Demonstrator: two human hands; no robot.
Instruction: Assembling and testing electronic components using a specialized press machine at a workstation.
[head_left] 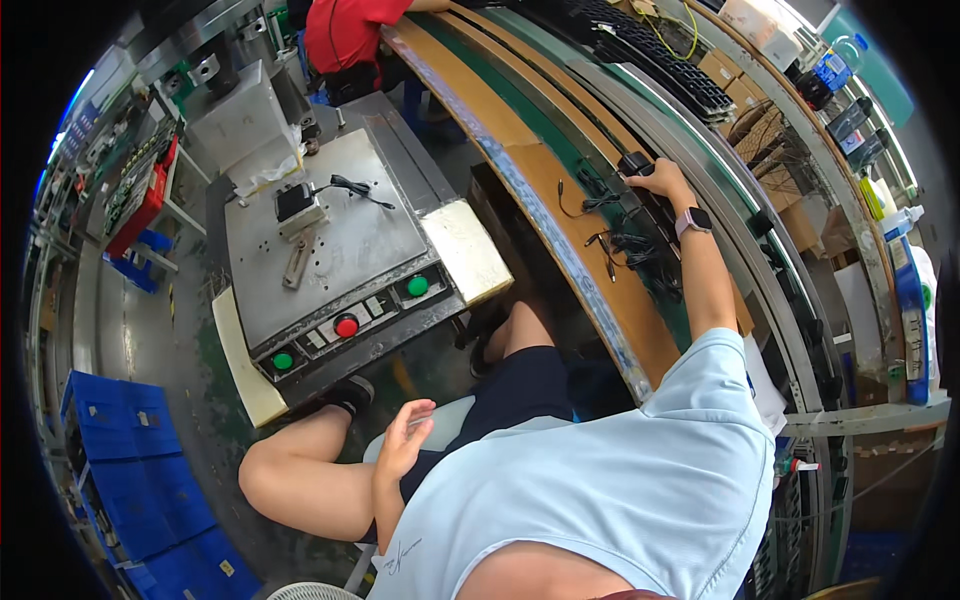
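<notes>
My right hand reaches out to the conveyor bench at the right and has its fingers closed round a small black power adapter. Beside and below it, several bundled black cables with plugs lie on the brown board. Over my lap, my left hand is raised with nothing in it, its fingers stretched out. In front of me to the left, a second black adapter sits in a metal fixture block on the press's steel plate. Its tied black cable trails to the right across that plate.
The press front carries two green buttons and a red button. A flat metal bar lies near the fixture. Blue bins stand at the lower left. A person in red sits at the bench's far end.
</notes>
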